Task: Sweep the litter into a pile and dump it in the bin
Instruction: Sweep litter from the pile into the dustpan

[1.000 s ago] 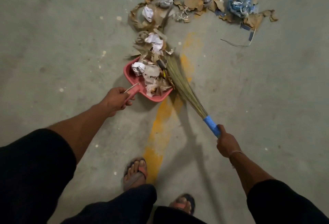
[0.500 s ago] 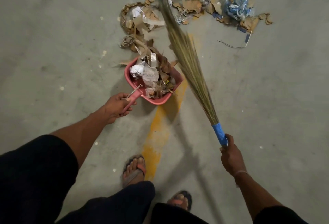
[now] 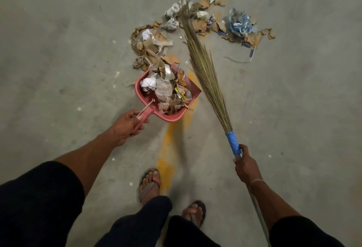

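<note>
- My left hand [image 3: 127, 127] is curled tight round the handle of the pink plastic dustpan [image 3: 172, 116], which sits low on the grey concrete floor [image 3: 58, 50], its mouth facing the mess and its tray already piled with crumpled white paper, clear film and brown scraps.
- My right hand [image 3: 244, 168] grips the grass broom with the blue-wrapped neck [image 3: 207, 74], fingers closed round the shaft just below the wrap; the bristle tips reach into the far scatter.
- The litter of torn brown cardboard, balled paper and foil [image 3: 154, 48] lies in a loose arc on the floor beyond the pan, with a tangle of blue plastic strapping [image 3: 240, 26] well off to the right and a thin wire near it.
- I judge all of it light and dry: it should slide easily under soft bristles, but it could also flutter or spill off a heaped pan if tipped.
- The strapping looks springy and may snag in the bristles.
- The pan is best carried level by its handle; no bin is in view.
- A worn yellow painted stripe [image 3: 170, 148] runs along the floor beneath the pan towards my sandalled feet.
</note>
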